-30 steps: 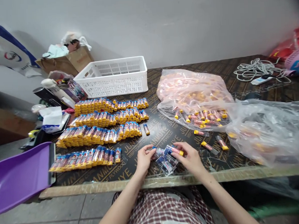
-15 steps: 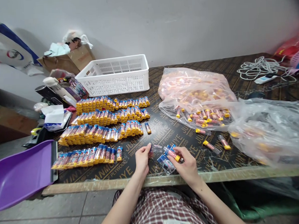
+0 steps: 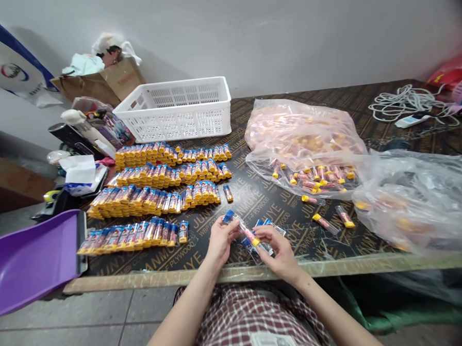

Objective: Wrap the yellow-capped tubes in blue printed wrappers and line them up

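My left hand pinches a clear plastic sleeve with a blue printed end. A clear tube with pink contents and a yellow cap lies slantwise between my hands, its far end at the sleeve; how far inside it is I cannot tell. The fingers of my right hand are closed on the tube at its yellow cap. Beneath my hands lies a loose pile of flat blue-printed sleeves, partly hidden by my right hand. A single sleeved tube stands apart beyond my left hand.
Stacked rows of sleeved tubes fill the left of the table. A white basket stands behind them. At right are a plastic bag of tubes, several loose tubes and a crumpled bag. A purple dustpan juts at left.
The tube in my right hand has moved left to my left hand and now points away from me. The sleeve in my left hand has turned, with its blue end up.
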The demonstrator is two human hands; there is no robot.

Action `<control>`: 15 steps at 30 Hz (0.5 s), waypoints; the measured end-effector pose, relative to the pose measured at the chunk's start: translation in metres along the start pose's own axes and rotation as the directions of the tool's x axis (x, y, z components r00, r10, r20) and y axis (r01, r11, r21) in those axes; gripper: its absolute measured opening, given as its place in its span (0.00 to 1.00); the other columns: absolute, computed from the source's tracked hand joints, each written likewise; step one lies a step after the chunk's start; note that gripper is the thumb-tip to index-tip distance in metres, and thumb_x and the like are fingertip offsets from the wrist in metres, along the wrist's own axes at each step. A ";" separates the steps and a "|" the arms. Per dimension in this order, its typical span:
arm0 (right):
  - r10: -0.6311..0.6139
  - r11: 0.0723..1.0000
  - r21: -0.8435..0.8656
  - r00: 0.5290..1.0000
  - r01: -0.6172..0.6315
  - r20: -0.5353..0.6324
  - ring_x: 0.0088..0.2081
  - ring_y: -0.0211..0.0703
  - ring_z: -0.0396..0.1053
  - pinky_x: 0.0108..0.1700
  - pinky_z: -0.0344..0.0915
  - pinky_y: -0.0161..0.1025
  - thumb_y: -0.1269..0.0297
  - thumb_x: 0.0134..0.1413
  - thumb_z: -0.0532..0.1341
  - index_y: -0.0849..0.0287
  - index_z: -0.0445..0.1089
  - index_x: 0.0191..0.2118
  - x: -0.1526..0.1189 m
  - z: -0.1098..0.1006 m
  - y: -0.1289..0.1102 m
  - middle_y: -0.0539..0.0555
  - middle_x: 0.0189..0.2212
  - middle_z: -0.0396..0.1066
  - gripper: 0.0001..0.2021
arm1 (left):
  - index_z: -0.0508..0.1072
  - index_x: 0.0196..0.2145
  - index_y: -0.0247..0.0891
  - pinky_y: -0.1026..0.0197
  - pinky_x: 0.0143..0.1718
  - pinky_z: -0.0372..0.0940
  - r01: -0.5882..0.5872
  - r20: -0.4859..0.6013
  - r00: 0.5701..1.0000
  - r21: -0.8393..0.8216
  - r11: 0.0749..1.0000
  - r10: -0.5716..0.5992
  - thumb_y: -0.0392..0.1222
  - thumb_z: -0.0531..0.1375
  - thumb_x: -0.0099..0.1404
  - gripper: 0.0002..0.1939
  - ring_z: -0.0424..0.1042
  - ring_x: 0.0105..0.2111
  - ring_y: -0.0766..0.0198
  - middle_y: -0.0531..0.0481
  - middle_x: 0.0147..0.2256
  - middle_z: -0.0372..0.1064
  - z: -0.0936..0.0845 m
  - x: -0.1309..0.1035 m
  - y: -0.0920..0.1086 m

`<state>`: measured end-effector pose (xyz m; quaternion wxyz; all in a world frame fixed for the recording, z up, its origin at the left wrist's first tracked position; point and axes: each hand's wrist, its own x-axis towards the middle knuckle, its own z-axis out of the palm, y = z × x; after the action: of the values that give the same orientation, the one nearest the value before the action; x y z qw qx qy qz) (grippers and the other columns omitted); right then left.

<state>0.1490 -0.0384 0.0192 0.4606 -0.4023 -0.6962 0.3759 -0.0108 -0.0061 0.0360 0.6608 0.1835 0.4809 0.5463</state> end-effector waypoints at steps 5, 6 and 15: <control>-0.117 0.984 -0.130 0.993 0.120 0.030 0.46 0.46 0.66 0.45 0.69 0.44 0.76 0.48 0.57 0.53 0.63 0.49 0.002 0.000 0.003 0.56 0.45 0.64 0.21 | 0.70 0.35 0.32 0.66 0.29 0.66 0.062 0.125 0.989 0.106 0.992 -0.075 0.41 0.72 0.40 0.24 0.70 0.24 0.70 0.51 0.27 0.72 -0.002 -0.004 0.009; -0.135 0.976 -0.172 0.991 0.137 0.024 0.47 0.47 0.65 0.47 0.68 0.47 0.75 0.47 0.58 0.53 0.61 0.52 0.003 -0.001 0.003 0.57 0.46 0.63 0.24 | 0.71 0.35 0.32 0.67 0.29 0.66 0.088 0.170 0.979 0.152 0.985 -0.113 0.41 0.72 0.40 0.24 0.70 0.25 0.70 0.50 0.28 0.73 -0.002 -0.006 0.008; -0.078 0.994 -0.055 0.972 0.092 0.222 0.59 0.53 0.55 0.59 0.58 0.52 0.77 0.38 0.57 0.52 0.44 0.63 0.012 -0.010 0.001 0.59 0.61 0.50 0.43 | 0.71 0.27 0.30 0.69 0.23 0.63 0.137 0.338 0.910 0.307 0.942 -0.242 0.49 0.68 0.48 0.18 0.65 0.19 0.73 0.53 0.21 0.67 0.000 -0.020 0.004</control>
<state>0.1559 -0.0255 0.0250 0.3831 -0.3428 -0.7713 0.3753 -0.0114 -0.0230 0.0476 0.7577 0.3258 0.4347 0.3618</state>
